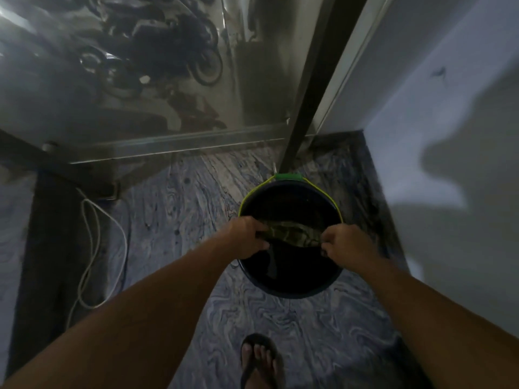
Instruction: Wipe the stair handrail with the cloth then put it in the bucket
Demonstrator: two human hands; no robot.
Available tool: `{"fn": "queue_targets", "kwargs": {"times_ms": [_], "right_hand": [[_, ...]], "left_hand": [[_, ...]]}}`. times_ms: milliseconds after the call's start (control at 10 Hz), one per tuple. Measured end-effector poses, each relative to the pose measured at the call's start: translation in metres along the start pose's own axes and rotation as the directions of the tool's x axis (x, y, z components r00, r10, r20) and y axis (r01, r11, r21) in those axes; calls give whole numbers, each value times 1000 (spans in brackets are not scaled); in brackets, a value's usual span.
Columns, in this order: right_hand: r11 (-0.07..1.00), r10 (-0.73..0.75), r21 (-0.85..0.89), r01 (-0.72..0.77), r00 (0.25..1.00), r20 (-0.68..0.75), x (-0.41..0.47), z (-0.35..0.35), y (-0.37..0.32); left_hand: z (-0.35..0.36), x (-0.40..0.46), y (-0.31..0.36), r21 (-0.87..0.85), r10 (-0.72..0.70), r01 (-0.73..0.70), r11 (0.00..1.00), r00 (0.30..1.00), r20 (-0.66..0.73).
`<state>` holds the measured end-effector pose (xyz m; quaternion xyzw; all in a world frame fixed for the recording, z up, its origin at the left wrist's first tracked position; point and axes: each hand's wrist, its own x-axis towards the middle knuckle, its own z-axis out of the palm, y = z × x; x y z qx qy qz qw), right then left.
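Marbled blue-grey floor (179,220) is filling a dim landing; left hand (247,237) and right hand (346,244) are each pinching an end of the greenish cloth (293,233), fingers (259,233) clenched on it, stretching it over the mouth of the dark bucket (292,287); a green-gripped handle (289,176) is lying against the far rim; a white cord (91,248) is trailing at left; a sandalled foot (259,360) is standing near the bucket.

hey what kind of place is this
Probably an indoor landing above a parking area: marbled stone floor, a glass panel looking down on parked motorcycles, and a cleaning bucket by the white wall.
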<state>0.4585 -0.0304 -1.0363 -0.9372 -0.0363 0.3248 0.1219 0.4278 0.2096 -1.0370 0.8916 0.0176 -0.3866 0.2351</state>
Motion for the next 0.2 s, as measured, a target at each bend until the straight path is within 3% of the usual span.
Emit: {"fn": "queue_targets", "kwargs": {"times_ms": [100,200], "right_hand": [[999,16,40,-20,995,98,-13,11,1],[985,74,148,-92,990,122,-42,27,0]], "left_hand": [[7,-15,-3,108,-49,41,993,997,67],[10,-43,-12,80,-122,119,990,992,34]]}}
